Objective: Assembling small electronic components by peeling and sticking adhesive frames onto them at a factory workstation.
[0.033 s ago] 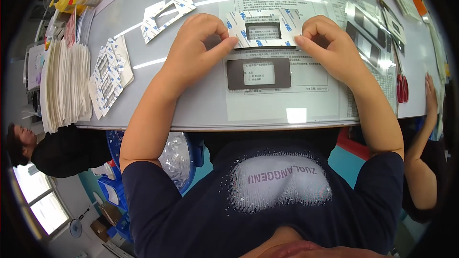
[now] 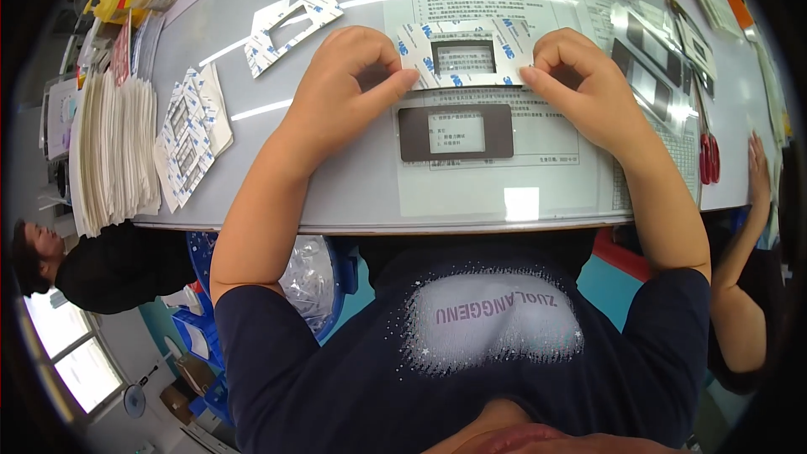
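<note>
A white adhesive sheet with blue print and a rectangular window (image 2: 419,39) is stretched between my hands. My left hand (image 2: 357,76) pinches its left end between thumb and forefinger, and my right hand (image 2: 580,84) pinches the right end. A dark edge shows around the window; whether a dark frame lies under the sheet, I cannot tell. Just nearer to me, a dark rectangular frame (image 2: 414,134) with a window lies flat on the table, apart from both hands.
Another windowed adhesive sheet (image 2: 269,49) lies at the left, with a pile of such sheets (image 2: 181,155) nearer. Stacked papers (image 2: 113,151) stand at the left edge. Dark frames (image 2: 643,76) and red-handled scissors (image 2: 710,158) lie at the right. Two people sit on either side.
</note>
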Tool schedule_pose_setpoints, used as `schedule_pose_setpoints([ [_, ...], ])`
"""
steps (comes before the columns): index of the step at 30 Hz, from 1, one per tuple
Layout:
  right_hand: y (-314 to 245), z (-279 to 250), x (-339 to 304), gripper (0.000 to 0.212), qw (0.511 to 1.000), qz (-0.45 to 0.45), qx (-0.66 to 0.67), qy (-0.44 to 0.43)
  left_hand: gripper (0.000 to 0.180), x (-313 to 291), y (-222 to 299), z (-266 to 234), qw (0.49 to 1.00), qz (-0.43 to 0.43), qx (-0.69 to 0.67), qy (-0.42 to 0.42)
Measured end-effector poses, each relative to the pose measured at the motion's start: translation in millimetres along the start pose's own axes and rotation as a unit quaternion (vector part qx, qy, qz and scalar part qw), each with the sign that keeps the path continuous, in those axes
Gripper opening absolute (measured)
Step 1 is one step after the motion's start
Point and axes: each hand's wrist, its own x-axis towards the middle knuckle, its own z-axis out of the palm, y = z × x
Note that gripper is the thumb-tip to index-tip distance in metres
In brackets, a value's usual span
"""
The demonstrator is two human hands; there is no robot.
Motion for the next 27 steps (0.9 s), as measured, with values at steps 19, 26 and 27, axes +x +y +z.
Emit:
schedule_pose_setpoints([
  [19,-1.3,-2.1,9.2,0.016,0.993,-0.042,-0.104,-0.043,0.018,6.6,-6.0,-2.7,0.997,0.004,0.027,-0.079],
  [26,-0.5,1.6,13.3,0.018,0.987,-0.095,-0.128,-0.01,0.017,6.1,-4.6,-2.9,0.996,-0.016,0.028,-0.088],
  [27,-0.6,2.0,13.4,0.019,0.988,-0.091,-0.127,-0.01,0.017,5.7,-4.6,-3.1,0.996,-0.017,0.029,-0.088],
])
